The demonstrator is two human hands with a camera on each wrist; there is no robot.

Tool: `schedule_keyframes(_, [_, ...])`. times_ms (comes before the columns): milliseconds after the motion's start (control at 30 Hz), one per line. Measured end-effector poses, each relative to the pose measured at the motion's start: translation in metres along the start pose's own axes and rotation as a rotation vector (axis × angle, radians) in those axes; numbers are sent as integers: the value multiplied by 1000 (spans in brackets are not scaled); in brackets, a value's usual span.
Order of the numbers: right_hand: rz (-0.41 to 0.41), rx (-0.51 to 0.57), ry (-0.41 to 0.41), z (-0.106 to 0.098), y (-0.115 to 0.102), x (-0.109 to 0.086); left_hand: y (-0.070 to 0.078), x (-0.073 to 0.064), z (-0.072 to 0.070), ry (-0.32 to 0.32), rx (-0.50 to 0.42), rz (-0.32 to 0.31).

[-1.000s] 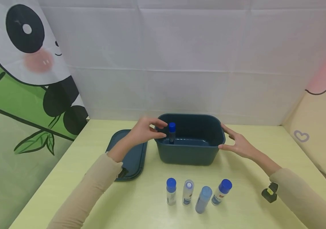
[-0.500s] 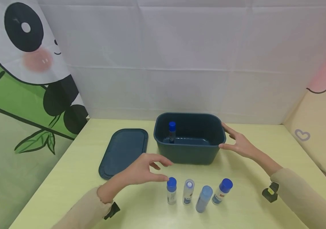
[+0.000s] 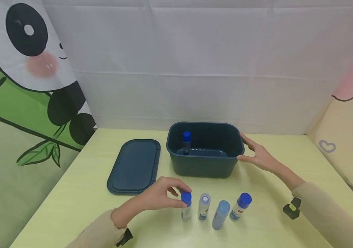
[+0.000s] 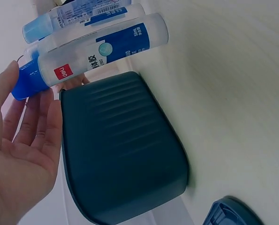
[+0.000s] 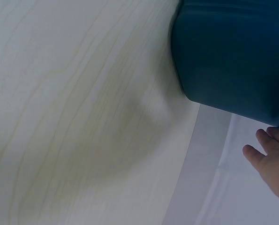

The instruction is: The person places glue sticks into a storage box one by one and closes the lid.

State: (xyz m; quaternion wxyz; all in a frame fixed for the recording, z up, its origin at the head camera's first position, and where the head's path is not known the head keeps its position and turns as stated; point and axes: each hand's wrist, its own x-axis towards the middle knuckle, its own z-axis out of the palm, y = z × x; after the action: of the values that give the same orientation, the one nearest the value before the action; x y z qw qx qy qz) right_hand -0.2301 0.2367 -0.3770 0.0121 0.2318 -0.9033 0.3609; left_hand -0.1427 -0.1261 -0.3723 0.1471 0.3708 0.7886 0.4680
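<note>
My left hand (image 3: 161,194) pinches the blue cap of a clear glue bottle (image 3: 186,213), the leftmost in a row standing on the table. In the left wrist view, thumb and fingers are round the cap of this glue bottle (image 4: 101,49), whose label is blue and red. Beside it stand a clear-capped bottle (image 3: 203,208), a light-blue bottle (image 3: 220,216) and a blue-capped white bottle (image 3: 239,207). My right hand (image 3: 260,158) touches the right end of a dark teal bin (image 3: 202,167), fingers fairly straight. Another blue-capped bottle (image 3: 186,142) stands upright inside the bin, at its left.
A flat dark teal lid (image 3: 134,167) lies on the pale table (image 3: 275,220), left of the bin. Behind the table hangs a white cloth (image 3: 201,69). A printed panda cloth (image 3: 40,86) is at the left.
My left hand has moved from the bin's left end down towards me and now holds the leftmost bottle's cap. The right hand stays at the bin.
</note>
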Motion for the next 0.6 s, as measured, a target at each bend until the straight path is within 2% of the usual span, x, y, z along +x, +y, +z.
schedule_keyframes(367, [6, -13, -4, 0, 0, 0, -5, 1, 2, 19, -62, 26])
schedule_keyframes(600, [0, -30, -6, -1, 0, 1, -4, 2, -5, 32, -32, 69])
